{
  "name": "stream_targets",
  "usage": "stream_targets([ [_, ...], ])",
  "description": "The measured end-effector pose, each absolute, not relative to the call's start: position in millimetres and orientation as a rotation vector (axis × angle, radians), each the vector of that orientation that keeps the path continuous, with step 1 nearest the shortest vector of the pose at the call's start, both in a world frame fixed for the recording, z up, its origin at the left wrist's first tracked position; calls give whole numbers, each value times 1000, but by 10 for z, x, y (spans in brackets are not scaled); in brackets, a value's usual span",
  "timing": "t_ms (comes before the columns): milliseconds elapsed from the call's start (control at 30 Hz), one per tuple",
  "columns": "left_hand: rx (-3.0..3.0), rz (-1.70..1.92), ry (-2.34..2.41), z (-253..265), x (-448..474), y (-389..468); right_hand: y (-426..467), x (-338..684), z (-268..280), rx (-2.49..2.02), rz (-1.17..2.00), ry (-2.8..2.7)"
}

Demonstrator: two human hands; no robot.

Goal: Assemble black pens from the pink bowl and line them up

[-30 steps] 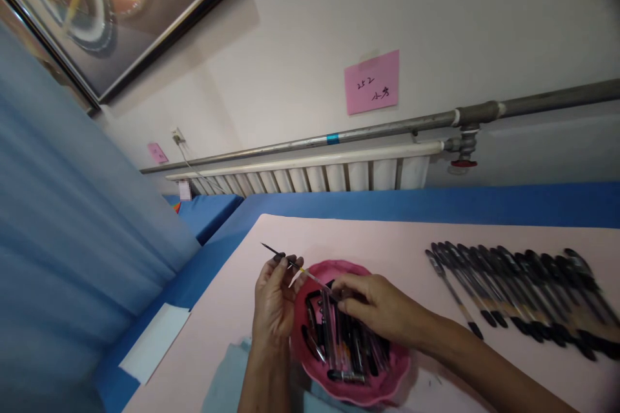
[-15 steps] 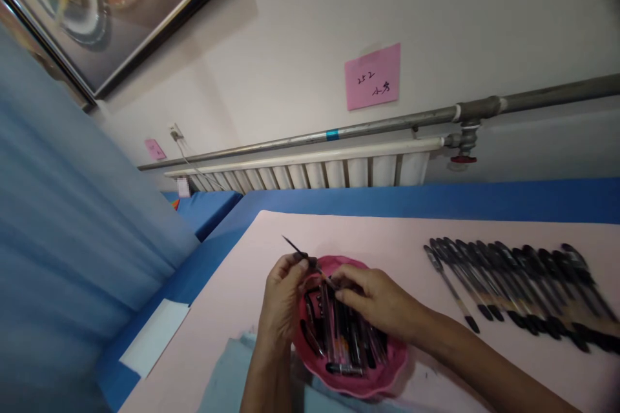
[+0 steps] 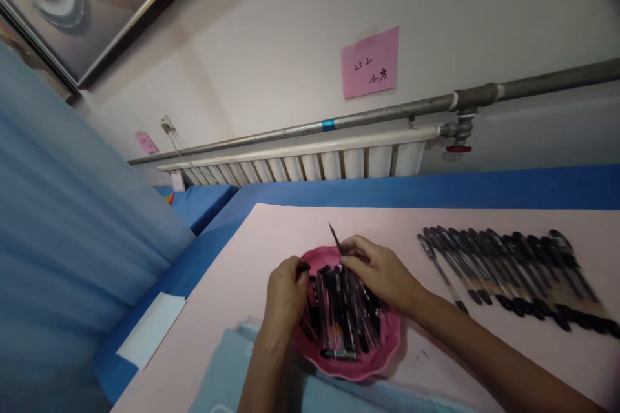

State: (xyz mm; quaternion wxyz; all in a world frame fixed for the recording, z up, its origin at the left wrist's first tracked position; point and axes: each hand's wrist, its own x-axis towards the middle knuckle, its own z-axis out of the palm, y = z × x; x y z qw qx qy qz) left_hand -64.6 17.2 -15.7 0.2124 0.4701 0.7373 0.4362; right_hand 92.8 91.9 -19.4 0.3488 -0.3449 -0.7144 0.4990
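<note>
My right hand (image 3: 380, 271) is over the far right side of a pink scalloped bowl (image 3: 356, 371), its fingers closed on a slim dark pen refill (image 3: 335, 237) whose pointed tip sticks up and to the left. At the bowl's left rim, my left hand (image 3: 285, 293) is pinched on a small black pen piece (image 3: 303, 266); its exact kind is too small to make out. Inside the bowl lie many loose pen parts (image 3: 339, 316), clear barrels and black pieces among them, partly covered by my hands.
To the right, a row of black-capped pens (image 3: 498, 264) lies side by side on the pink table covering (image 3: 227, 258). Light blue cloth (image 3: 220, 368) is under the bowl's near side. A white sheet (image 3: 152, 329) lies left, by a blue curtain (image 3: 72, 219). A radiator (image 3: 310, 164) lines the wall.
My hands have moved apart. The slim dark refill, earlier pointing out past my left hand, is now in my right hand alone. The view has shifted slightly.
</note>
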Motion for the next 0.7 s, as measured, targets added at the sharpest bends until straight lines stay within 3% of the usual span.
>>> stream_targets([
  [267, 1424, 1225, 2057, -239, -573, 156, 919, 923, -210, -878, 1254, -1880],
  [500, 1688, 620, 2294, -209, -484, 210, 916, 916, -210, -879, 1257, -1879],
  [700, 1668, 477, 2361, -290, -418, 296, 925, 911, -239, -860, 1243, -1883],
])
